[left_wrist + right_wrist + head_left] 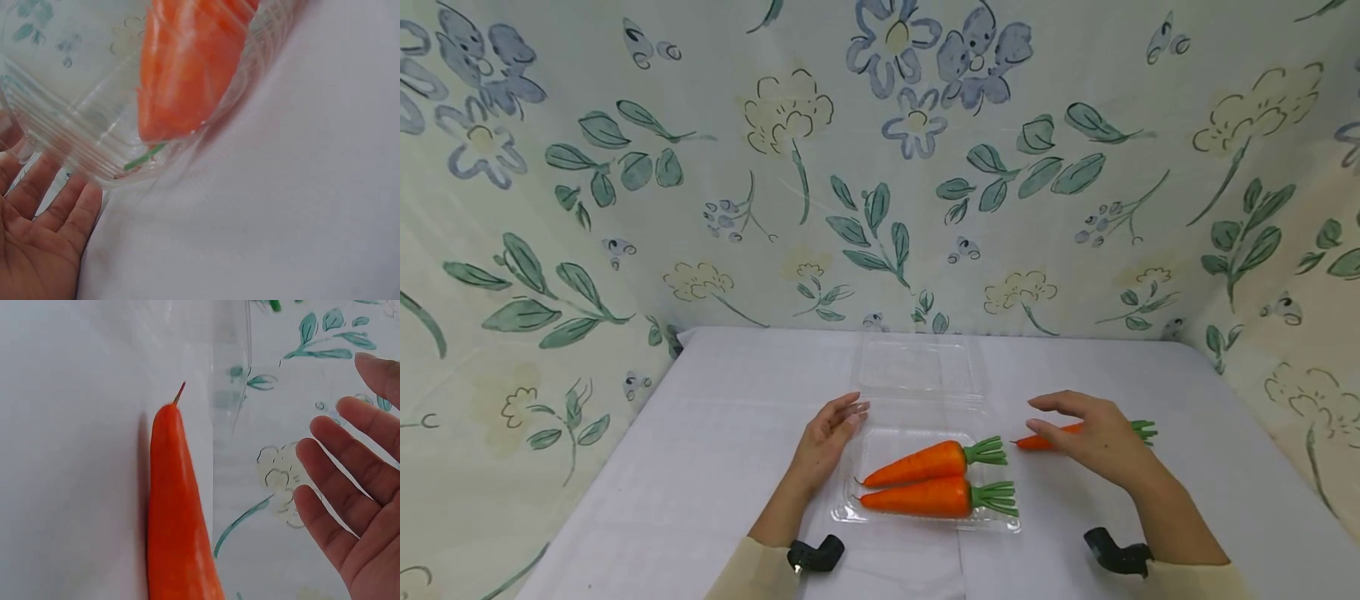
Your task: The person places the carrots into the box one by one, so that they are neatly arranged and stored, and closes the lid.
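A clear plastic clamshell box (842, 508) lies with its lid folded back, and two orange carrots (917, 497) with green stems lie side by side in its tray. At the tray's left edge is my left hand (822, 446); in the left wrist view its fairly straight fingers (78, 206) meet the clear wall. My right hand (1101, 437) hovers over a third carrot (1033, 442) on the cloth to the right of the box, partly hiding it. In the right wrist view, the fingers (344, 469) are spread apart from that carrot (178, 519), holding nothing.
The transparent lid (917, 367) stretches toward the back of the table. White cloth (722, 467) covers the table. Curtains with a floral print (880, 242) hang behind and at both sides. Each wrist carries a black camera mount (816, 554).
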Demonstrator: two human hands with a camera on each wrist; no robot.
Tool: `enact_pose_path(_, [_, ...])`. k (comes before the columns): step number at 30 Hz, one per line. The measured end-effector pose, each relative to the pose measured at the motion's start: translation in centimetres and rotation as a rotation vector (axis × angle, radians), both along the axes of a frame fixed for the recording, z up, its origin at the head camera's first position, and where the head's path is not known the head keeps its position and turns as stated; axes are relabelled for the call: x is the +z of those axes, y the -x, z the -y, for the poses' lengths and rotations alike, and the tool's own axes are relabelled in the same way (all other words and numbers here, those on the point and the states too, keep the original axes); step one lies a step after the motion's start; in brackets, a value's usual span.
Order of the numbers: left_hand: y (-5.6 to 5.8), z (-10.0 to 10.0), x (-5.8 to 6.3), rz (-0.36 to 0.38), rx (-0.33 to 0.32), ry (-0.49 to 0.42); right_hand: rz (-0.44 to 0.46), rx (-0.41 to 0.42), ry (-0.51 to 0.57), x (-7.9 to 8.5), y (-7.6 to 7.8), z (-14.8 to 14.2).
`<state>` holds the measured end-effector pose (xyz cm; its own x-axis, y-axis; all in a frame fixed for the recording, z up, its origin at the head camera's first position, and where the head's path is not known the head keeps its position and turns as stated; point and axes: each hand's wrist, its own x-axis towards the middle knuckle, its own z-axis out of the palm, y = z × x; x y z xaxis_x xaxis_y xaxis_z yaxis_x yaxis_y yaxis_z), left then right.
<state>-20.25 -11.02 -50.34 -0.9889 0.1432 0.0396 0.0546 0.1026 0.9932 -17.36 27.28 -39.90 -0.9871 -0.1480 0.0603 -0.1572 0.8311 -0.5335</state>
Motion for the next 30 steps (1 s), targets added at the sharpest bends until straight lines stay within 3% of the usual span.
enact_pose_path(5, [0.0, 0.1, 0.0, 0.004, 0.004, -0.001, 0.046, -0.068, -0.047, -0.7, 0.3, -3.7])
enact_pose_path(13, [0.2, 0.0, 0.1, 0.008, 0.001, -0.009, -0.003, -0.106, -0.123, -2.4, 1.0, -8.3])
enact_pose_path(16, [0.1, 0.0, 0.2, 0.008, 0.0, -0.012, 0.015, -0.097, -0.119, -2.8, 1.2, -9.0])
enact_pose_path(23, [0.2, -0.1, 0.2, 0.012, -0.005, -0.022, 0.203, -0.069, -0.208, -3.5, 2.2, -9.6])
enact_pose_path(30, [0.1, -0.1, 0.3, 0.012, -0.001, -0.019, 0.248, -0.065, -0.248, -3.8, 2.8, -9.3])
